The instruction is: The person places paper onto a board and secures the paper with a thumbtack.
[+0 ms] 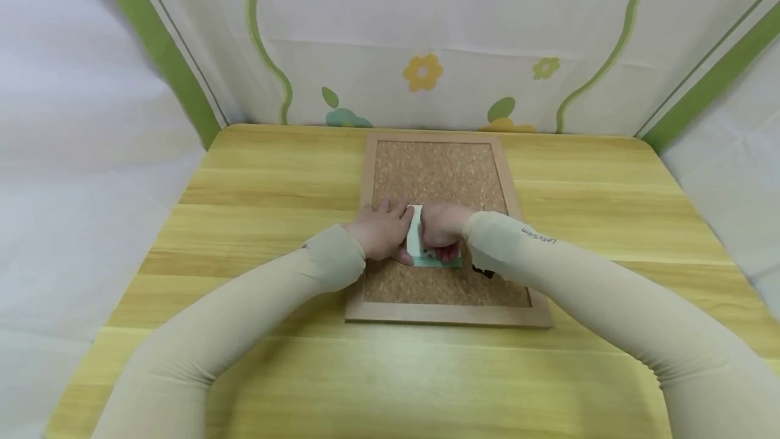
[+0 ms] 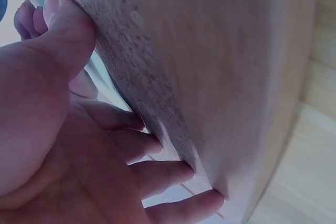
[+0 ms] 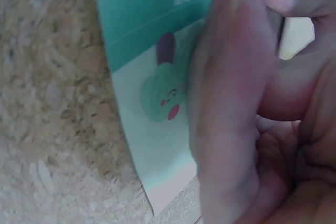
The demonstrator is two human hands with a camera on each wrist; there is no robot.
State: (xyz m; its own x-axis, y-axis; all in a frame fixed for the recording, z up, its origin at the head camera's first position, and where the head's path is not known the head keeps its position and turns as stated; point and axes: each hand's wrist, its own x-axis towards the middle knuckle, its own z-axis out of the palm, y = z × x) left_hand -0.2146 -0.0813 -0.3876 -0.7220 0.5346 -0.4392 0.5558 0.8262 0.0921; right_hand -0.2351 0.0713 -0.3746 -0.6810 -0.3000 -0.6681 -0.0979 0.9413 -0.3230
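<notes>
A small paper card (image 3: 157, 150), white with a teal band and a cartoon figure, lies on the cork of a wood-framed corkboard (image 1: 447, 164). Along the card's left edge my left hand (image 1: 382, 230) rests with its fingers spread on the board; its thumb reaches the card's lower left corner. In the left wrist view the fingertips (image 2: 207, 199) meet the frame and the cork. My right hand (image 1: 443, 225) is over the right part of the card, fingers curled and knuckles up. Its thumb (image 3: 231, 87) lies across the card. Nothing shows between its fingers.
The corkboard lies flat on a wood-grain table (image 1: 256, 222), its top edge near the table's back. A white cloth (image 1: 365, 19) with green and orange plant prints hangs behind. A small dark object (image 1: 483, 272) shows beneath the right sleeve cuff.
</notes>
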